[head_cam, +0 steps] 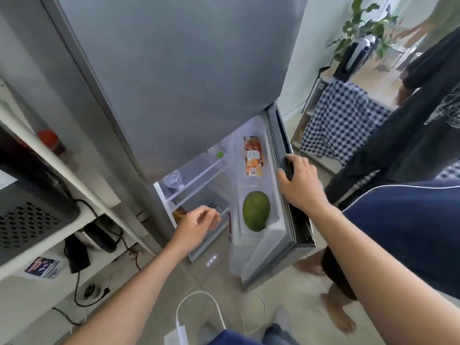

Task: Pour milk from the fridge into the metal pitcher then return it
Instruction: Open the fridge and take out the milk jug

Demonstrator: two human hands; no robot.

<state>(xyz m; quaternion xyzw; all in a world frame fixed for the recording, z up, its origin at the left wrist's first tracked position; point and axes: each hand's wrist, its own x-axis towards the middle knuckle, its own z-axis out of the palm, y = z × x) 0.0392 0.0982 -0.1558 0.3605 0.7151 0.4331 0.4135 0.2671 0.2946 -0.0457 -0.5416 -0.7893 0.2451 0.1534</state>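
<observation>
The grey fridge stands ahead with its lower door swung open to the right. My right hand grips the top edge of that door. My left hand hovers in front of the lower shelves with fingers loosely curled and nothing in it. A carton with fruit pictures stands in the upper door rack, and a large green mango lies in the rack below. Inside, a small bottle with a green cap stands on a shelf. I cannot pick out a milk container or the metal pitcher.
A white shelf unit on the left carries a black appliance, a kettle and cables. Another person in dark clothes stands barefoot right beside the open door. A checked cloth covers a low shelf behind. White cables lie on the floor.
</observation>
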